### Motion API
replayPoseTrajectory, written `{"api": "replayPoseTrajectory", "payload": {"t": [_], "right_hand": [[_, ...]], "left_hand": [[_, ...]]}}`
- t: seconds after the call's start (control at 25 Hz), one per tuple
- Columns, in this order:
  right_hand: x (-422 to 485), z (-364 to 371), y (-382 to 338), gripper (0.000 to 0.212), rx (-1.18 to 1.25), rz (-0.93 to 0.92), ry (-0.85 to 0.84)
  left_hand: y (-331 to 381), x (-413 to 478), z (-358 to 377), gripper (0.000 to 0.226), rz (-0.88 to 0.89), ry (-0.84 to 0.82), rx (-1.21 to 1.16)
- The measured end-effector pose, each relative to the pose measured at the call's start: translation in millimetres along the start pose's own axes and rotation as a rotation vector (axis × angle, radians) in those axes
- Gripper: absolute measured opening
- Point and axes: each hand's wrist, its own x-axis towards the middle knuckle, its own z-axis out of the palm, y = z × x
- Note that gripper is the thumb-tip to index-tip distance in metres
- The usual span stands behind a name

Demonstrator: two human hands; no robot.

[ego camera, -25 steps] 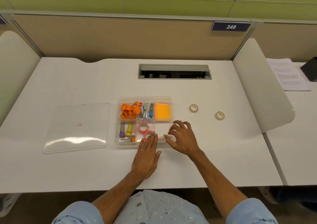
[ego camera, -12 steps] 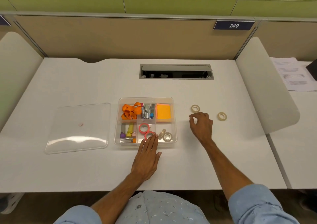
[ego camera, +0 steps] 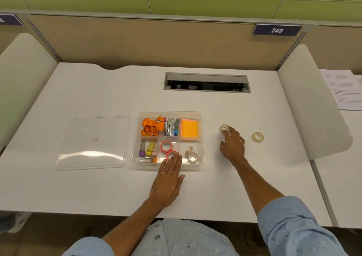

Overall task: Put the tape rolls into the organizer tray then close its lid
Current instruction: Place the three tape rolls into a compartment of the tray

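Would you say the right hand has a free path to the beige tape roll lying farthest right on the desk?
Probably yes. The right hand is at the nearer beige roll, and only bare desk lies between it and the farthest roll. The white side divider stands beyond it, not in the way.

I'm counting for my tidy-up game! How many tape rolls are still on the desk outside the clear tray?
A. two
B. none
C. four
A: two beige rolls sit on the desk right of the organizer tray, one tape roll under the right hand's fingertips and another tape roll farther right.
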Motion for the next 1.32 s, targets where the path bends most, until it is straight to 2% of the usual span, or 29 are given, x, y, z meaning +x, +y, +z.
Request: {"api": "replayPoseTrajectory", "payload": {"t": [0.16,0.4,0.64,0.8,0.92,1.08,1.32], "right_hand": [[-20.6,9.7,-1.2,0.051,0.021,-0.025,0.069],[-46.6,9.4,-13.6,0.027,0.044,-0.025,0.050],[-67.6,-4.7,-35.2,0.038,0.217,-0.055,0.170],[-71.8,-18.5,-57.9,0.054,0.361,-0.229,0.168],[-69.6,-19.6,-73.6,0.054,0.267,-0.372,0.114],[-67.1,-11.8,-80.1,0.055,0.108,-0.425,0.081],[-69.2,-19.4,-69.2,0.049,0.241,-0.376,0.147]], "left_hand": [[1.5,-0.6,0.3,0.068,-0.010,-0.002,-0.010],[2.8,-0.6,0.1,0.068,-0.008,0.017,-0.021],[2.9,-0.7,2.3,0.069,-0.013,0.036,-0.041],[6.7,-0.4,1.3,0.069,-0.015,0.053,-0.039],[5.9,0.8,1.9,0.068,-0.011,0.054,-0.051],[4.6,0.0,2.0,0.067,0.000,0.074,-0.059],[3.2,-0.2,-1.2,0.066,0.023,0.084,-0.067]]}}
